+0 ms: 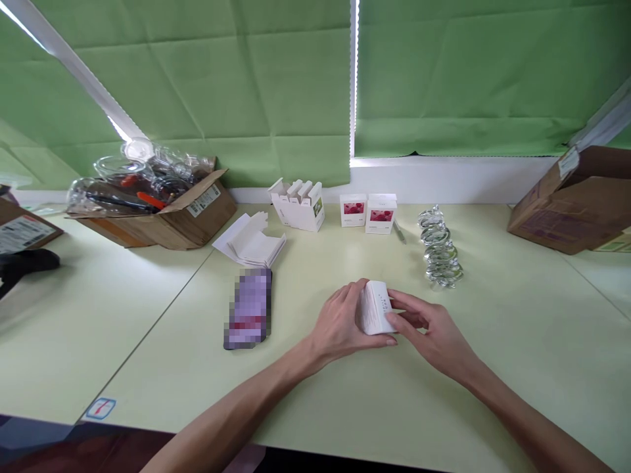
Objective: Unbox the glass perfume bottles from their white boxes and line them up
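A small white box [376, 307] with fine dark print is held between my two hands over the pale table. My left hand [339, 320] wraps around its left side, thumb below and fingers behind. On its right end, the thumb and fingers of my right hand [436, 334] press against the box; some of those fingertips are hidden. Beyond my hands stand two white boxes with red pictures, one [353, 211] slightly left of the other [380, 215]. A white open-topped carton [299, 209] holds several upright white pieces at the back.
A phone-like object [249, 309], its screen blurred, lies left of my hands near folded white card [254, 242]. Shiny clear wrapped items [440, 248] form a row at right. Cardboard boxes stand back left [162, 226] and far right [566, 203]. A small pen-like item [399, 233] lies by the boxes.
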Demonstrator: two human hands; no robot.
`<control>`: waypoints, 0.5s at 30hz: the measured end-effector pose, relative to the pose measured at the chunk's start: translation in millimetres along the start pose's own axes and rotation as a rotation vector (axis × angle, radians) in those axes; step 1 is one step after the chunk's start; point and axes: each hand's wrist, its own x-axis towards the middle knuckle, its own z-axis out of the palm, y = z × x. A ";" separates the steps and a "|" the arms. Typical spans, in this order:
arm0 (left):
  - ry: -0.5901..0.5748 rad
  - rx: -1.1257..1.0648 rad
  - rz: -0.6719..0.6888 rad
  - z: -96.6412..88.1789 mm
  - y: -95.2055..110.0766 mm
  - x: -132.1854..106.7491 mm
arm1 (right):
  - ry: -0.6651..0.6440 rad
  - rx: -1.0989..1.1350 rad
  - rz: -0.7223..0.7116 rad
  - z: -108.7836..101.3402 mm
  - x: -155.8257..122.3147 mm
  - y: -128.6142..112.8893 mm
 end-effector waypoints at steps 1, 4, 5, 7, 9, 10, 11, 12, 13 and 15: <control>0.025 0.036 0.028 1.7 -0.2 -0.4 | -0.019 0.032 0.018 0.8 0.4 -0.1; 0.137 0.154 0.113 5.5 1.3 -1.5 | -0.051 0.148 0.057 2.2 1.8 2.0; 0.175 0.190 0.147 6.1 2.5 -1.8 | -0.062 0.188 0.073 2.4 2.3 3.0; 0.231 0.242 0.204 6.7 5.0 -2.0 | -0.069 0.248 0.111 2.6 3.3 4.4; 0.252 0.274 0.240 6.8 6.7 -2.2 | -0.066 0.267 0.142 2.8 4.1 4.2; 0.255 0.288 0.250 6.9 7.2 -2.3 | -0.061 0.263 0.154 3.0 4.4 3.6; 0.255 0.303 0.258 7.0 7.4 -2.5 | -0.055 0.256 0.167 3.2 4.6 2.6; 0.253 0.318 0.265 7.2 7.3 -2.7 | -0.049 0.248 0.178 3.5 4.8 1.6; 0.248 0.332 0.272 7.5 7.2 -3.0 | -0.044 0.241 0.189 3.9 4.9 0.6; 0.232 0.352 0.284 7.9 6.6 -3.6 | -0.037 0.227 0.200 4.4 5.1 -0.6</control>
